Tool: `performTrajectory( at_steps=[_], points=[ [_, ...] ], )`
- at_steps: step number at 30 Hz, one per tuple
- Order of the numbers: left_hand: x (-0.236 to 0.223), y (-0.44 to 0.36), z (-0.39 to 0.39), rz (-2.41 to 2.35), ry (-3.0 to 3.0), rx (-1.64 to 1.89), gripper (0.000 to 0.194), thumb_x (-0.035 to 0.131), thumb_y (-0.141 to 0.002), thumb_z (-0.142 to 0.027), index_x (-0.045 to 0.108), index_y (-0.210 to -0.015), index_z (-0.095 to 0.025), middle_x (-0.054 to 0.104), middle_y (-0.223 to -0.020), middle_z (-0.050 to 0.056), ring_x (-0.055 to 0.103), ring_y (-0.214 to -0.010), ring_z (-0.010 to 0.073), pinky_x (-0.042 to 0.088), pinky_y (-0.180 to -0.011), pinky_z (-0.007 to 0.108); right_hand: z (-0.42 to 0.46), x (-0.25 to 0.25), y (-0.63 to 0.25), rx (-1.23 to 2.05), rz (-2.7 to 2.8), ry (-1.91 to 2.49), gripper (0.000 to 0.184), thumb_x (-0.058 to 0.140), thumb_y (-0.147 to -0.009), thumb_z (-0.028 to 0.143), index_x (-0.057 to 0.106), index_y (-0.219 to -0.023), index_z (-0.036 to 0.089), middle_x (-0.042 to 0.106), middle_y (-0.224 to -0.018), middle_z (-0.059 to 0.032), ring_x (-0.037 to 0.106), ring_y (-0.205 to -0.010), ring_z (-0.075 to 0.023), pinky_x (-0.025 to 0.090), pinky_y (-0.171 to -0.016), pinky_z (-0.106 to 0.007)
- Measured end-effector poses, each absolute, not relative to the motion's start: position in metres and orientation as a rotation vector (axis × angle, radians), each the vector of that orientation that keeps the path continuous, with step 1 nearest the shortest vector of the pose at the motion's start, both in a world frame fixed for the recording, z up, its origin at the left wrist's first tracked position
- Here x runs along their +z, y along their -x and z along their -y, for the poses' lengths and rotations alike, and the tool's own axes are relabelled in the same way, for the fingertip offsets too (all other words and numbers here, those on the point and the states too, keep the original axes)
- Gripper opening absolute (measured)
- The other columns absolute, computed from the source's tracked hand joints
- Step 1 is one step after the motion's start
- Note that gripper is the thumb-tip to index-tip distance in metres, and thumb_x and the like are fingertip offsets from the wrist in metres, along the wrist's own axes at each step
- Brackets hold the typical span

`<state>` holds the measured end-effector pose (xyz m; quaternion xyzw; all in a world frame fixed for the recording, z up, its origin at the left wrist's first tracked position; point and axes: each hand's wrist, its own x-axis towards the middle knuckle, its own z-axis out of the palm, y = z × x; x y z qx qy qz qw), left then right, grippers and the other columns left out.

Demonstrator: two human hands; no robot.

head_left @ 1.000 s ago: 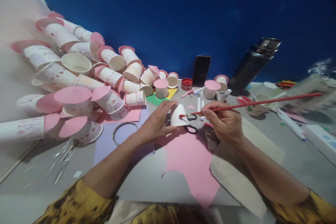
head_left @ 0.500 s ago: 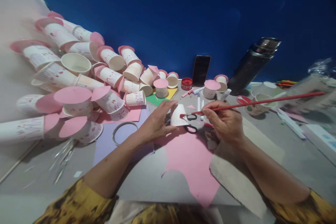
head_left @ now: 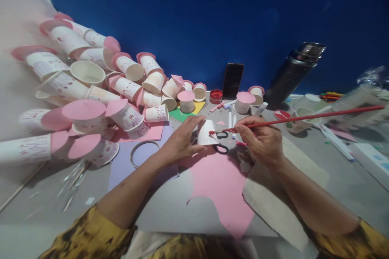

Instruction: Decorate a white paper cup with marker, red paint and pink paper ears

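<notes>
Cup pile [head_left: 103, 95] left, bare tabletop [head_left: 161, 214] in front

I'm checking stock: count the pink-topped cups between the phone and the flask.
2: a front cup, and a rear cup behind it, nearer the flask. Others could be hidden behind them.

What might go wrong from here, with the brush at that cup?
The red-tipped brush in the right hand might slip and smear the white cup.
The left hand, holding that cup, could smudge any wet marks.
Red paint might drip onto the pink paper close by.
</notes>
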<state>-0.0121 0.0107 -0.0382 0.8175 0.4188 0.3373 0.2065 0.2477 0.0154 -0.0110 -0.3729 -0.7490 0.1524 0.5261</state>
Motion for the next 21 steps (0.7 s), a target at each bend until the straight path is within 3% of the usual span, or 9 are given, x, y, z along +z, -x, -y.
performTrajectory(
  at_steps=[6,12,21],
  points=[
    [-0.0395,0.0128,-0.0121,-1.177,-2.286,0.941,0.09,0.085,-0.078,-0.014,0.04,-0.153,-0.032,0.055,-0.143,0.011,0.056,-0.132,0.0305,0.051,-0.113,0.052,-0.0162,-0.0107,-0.2492,0.35,1.822,0.867,0.012,0.067,-0.097,0.026,0.07,-0.086,0.022,0.074,-0.071,0.0017,0.067,-0.059,-0.014,0.049,-0.055,-0.024],
    [-0.042,0.0132,-0.0137,-1.173,-2.29,0.943,0.089,0.084,-0.078,-0.015,0.04,-0.154,-0.032,0.056,-0.143,0.011,0.056,-0.133,0.0313,0.051,-0.113,0.053,-0.0162,-0.0108,-0.2478,0.383,1.782,0.883,0.013,0.067,-0.097,0.027,0.07,-0.085,0.022,0.075,-0.074,0.0007,0.07,-0.065,-0.0151,0.053,-0.06,-0.025],
    [-0.0396,0.0125,-0.013,-1.172,-2.278,0.943,0.089,0.084,-0.077,-0.015,0.041,-0.153,-0.032,0.056,-0.144,0.011,0.057,-0.133,0.0308,0.051,-0.113,0.051,-0.0181,-0.0108,-0.2476,0.42,1.796,0.879,0.015,0.067,-0.096,0.028,0.07,-0.082,0.021,0.073,-0.07,0.0004,0.067,-0.059,-0.0148,0.051,-0.055,-0.025]
  ],
)
